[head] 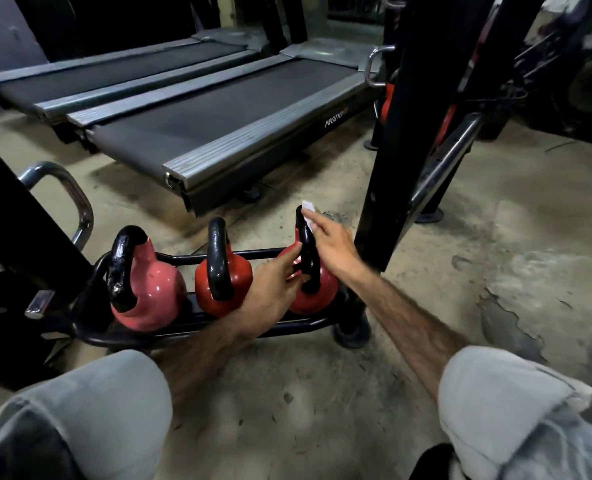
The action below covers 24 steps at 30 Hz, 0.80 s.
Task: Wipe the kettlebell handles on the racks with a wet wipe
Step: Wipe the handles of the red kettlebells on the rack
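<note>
- Right hand (332, 245) up at the top of the right kettlebell's handle (307, 247), fingers pressed together over a small white wet wipe (309, 213), pinning it against the black loop so the wipe can drag along the curve.
- Left hand (273, 289) in on the other side of that same handle, fingers curled and touching its lower leg, thumb near the base; looks like a bracing hold to stop the bell rocking while the wipe works.
- The right kettlebell (313, 292) itself: round glossy red body, thick black handle with a worn, slightly chipped coat.
- Just left of it, the middle kettlebell (223, 282), same red and black, handle standing edge-on.
- Further left, the pink kettlebell (145, 289), paler body, broad black handle with flaking paint; no hand on either.
- All three sit in a low black tube rack (183, 329), rails cradling the round bodies so the handles stand up within reach.
- Beyond the rack, rough stained concrete floor (426, 306) and a grey ribbed treadmill (218, 133).
</note>
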{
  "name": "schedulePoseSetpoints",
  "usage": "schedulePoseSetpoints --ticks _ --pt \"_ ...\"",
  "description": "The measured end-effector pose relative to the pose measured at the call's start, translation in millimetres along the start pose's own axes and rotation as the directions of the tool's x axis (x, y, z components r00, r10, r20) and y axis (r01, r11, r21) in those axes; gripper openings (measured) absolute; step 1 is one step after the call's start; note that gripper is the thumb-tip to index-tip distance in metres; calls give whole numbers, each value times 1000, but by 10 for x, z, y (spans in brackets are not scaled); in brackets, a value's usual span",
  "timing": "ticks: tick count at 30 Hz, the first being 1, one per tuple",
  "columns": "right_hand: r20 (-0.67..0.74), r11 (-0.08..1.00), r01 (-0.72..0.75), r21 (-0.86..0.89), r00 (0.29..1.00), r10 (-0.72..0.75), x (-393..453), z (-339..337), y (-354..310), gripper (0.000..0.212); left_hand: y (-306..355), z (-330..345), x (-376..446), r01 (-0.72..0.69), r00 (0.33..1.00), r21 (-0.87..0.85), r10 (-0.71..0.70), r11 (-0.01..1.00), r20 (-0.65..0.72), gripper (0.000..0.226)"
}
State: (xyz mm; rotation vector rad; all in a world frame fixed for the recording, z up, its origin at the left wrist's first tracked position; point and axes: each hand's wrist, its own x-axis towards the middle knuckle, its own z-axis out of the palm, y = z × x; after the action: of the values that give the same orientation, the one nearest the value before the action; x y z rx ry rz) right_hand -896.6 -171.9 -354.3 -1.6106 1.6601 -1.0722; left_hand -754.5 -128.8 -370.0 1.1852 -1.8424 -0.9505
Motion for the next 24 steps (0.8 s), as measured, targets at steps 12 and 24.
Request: schedulePoseSetpoints --ticks 12,24 --pt "158 961 72 -266 987 -30 282 -141 -96 40 -21 -14 132 65 997 -93 -68 994 -33 49" --pt "234 850 220 -479 965 -117 171 -202 -118 35 -54 -72 264 -66 998 97 65 993 14 58"
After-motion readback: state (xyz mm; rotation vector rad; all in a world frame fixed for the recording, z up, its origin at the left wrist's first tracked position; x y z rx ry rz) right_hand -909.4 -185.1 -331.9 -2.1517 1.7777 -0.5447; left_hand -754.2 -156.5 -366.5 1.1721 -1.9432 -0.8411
